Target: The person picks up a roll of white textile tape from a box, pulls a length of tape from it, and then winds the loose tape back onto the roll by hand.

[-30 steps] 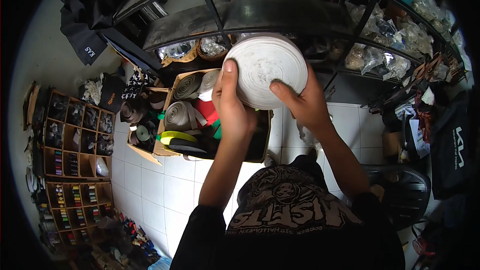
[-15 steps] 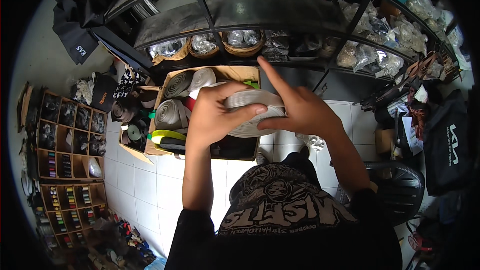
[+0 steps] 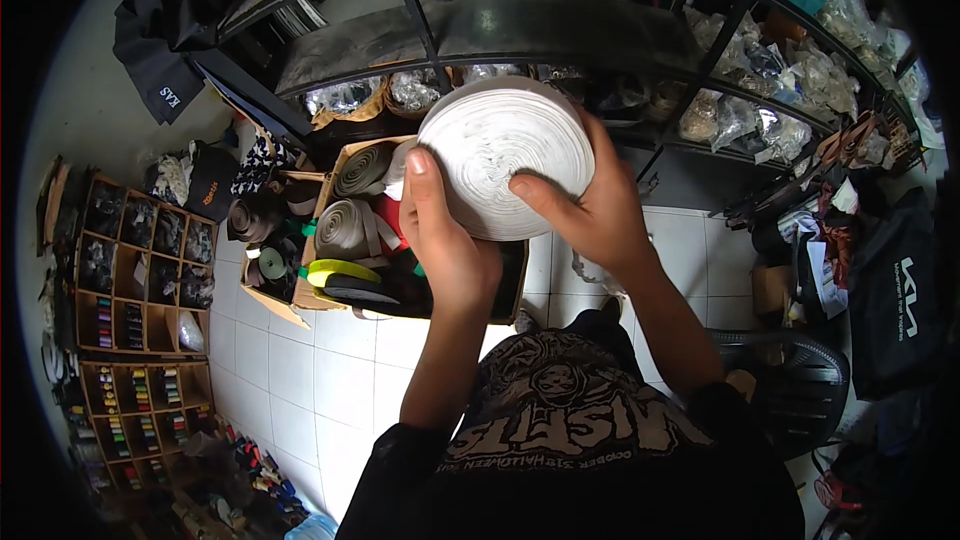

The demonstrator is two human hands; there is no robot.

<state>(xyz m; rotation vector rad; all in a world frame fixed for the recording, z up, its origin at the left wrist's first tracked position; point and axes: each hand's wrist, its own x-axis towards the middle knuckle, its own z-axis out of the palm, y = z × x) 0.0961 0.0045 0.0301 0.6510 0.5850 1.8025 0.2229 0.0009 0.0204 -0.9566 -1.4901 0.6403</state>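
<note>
Between my two hands is a large roll of white webbing tape (image 3: 500,145), its flat coiled face turned up toward me. My left hand (image 3: 445,240) grips its lower left edge, thumb along the rim. On the right side, my right hand (image 3: 600,205) wraps the edge with its thumb pressed on the coil near the centre; its other fingers are hidden behind the roll. Beneath the roll stands an open cardboard box (image 3: 345,155) of rolled straps. Inside it are a grey roll (image 3: 343,228), a dark grey roll (image 3: 362,172) and a neon yellow roll (image 3: 335,270).
Black metal shelving (image 3: 560,30) with baskets and plastic-bagged items runs along the far side. Wooden cubbies (image 3: 140,315) with thread spools stand at left. A black plastic chair (image 3: 790,380) is at right, and a black bag (image 3: 895,290) hangs beyond it.
The roll has been raised and tilted, so its broad face shows rather than mostly its edge. My right index finger, stretched out before, is now behind the roll.
</note>
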